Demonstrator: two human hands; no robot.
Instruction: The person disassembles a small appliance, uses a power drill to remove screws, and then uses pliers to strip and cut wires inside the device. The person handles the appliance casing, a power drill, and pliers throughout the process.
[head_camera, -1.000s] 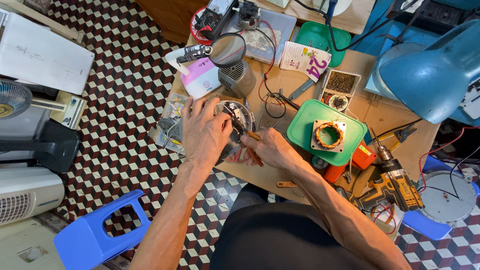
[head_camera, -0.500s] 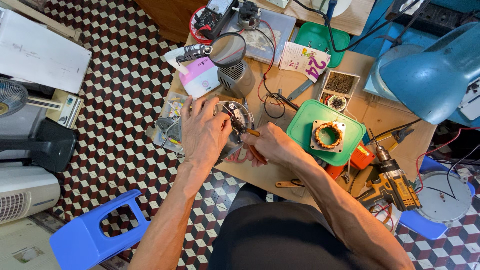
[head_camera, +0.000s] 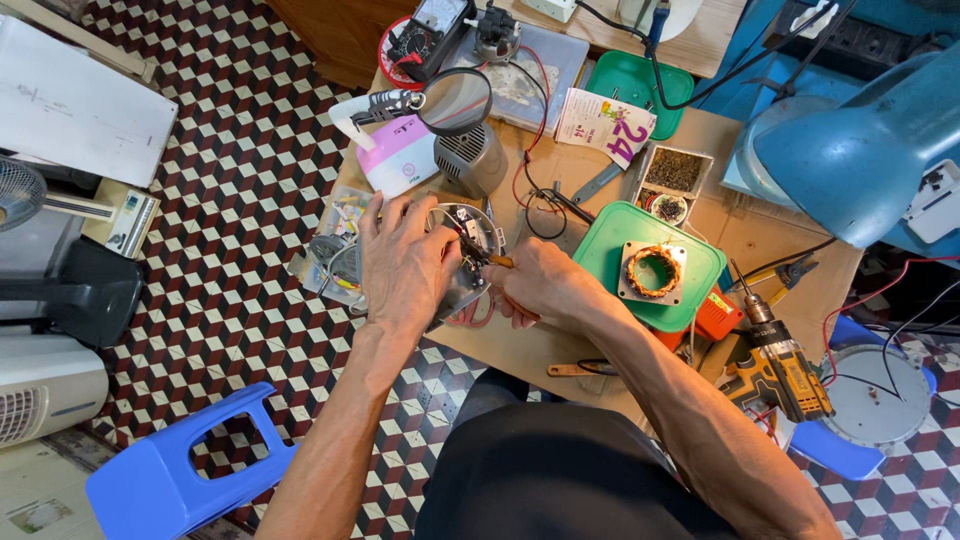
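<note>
Left hand (head_camera: 405, 265): I see it laid flat over the round motor housing (head_camera: 468, 250), fingers spread wide, pressing down on its left half.
Right hand (head_camera: 540, 285): closed around a thin tool with an orange handle (head_camera: 500, 261); the tip points into the housing from the right.
Motor housing: at the near-left edge of the table (head_camera: 740, 225), with red and dark wires showing at its open top.
Green lid (head_camera: 622, 262): just right of the housing, carrying a copper-wound stator (head_camera: 653, 271).
Cordless drill (head_camera: 775, 365): well right of the housing, beyond the lid, lying on its side.
Grey cylinder (head_camera: 470, 158): just behind the housing, with a round magnifier (head_camera: 455, 100) over it.
Blue stool (head_camera: 170, 470): on the tiled floor, near-left of the housing, well apart.
Blue lamp shade (head_camera: 860, 140): far right of the housing, at the back.
</note>
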